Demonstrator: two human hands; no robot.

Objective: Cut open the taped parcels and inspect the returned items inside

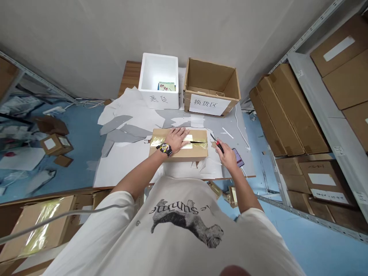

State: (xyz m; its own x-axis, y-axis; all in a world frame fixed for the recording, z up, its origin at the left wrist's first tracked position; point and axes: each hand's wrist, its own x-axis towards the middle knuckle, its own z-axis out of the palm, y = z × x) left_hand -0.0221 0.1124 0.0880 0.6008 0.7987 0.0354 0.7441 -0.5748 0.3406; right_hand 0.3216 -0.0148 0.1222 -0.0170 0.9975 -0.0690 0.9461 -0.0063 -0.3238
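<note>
Beside phone [238, 157], right hand [227, 156] clasping tool [218, 144], left hand [175, 140] splayed on carton [189, 154], boxes [211, 104] behind.

The carton [185, 154] is brown, its tape [202, 145] yellowish, the cutter handle [220, 147] red and black.

1. Left hand [176, 138] covers part of white label [189, 146] on taped carton [198, 152]; any print too small.
2. Red-black tool [219, 145]: grip partly hidden in right hand [228, 158].
3. Phone [238, 158]: partly behind same hand, screen unreadable.
4. Foam box [172, 102]: front wall hides booklet [166, 86] bottom.
5. Open carton [211, 74]: contents mostly hidden.
6. Upper-right shelf boxes [342, 50]: cropped.
</note>
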